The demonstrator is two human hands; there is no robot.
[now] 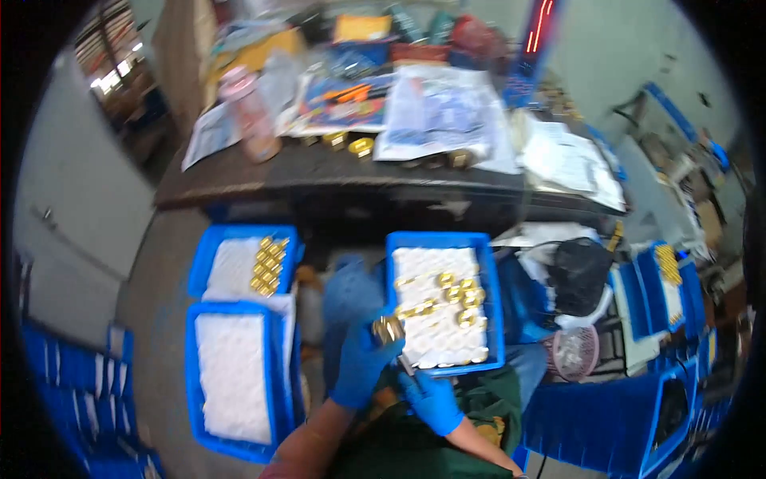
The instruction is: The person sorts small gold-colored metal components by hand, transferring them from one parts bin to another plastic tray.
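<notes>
Dark desk (319, 177) beyond; left hand (359, 369) (blue-gloved) holds rounded, shiny golden part (388, 329).

Large rounded gold-coloured piece (388, 330): metal-looking, smooth, highly polished, dark reflections. Small round gold-coloured pieces (469, 299): same bright metallic gloss. Thin blue gloves (357, 374): rubber-like, smooth, mostly matt. Rectangular blue tray (495, 319): plastic, smooth, slight sheen; white liner (420, 262) inside matt and bumpy, material uncertain. Dark brown desk top (327, 172): wood-like, dull. Translucent pink bottle (250, 114): plastic, glossy. Dark green garment (481, 393): cloth, matt, creased
</notes>
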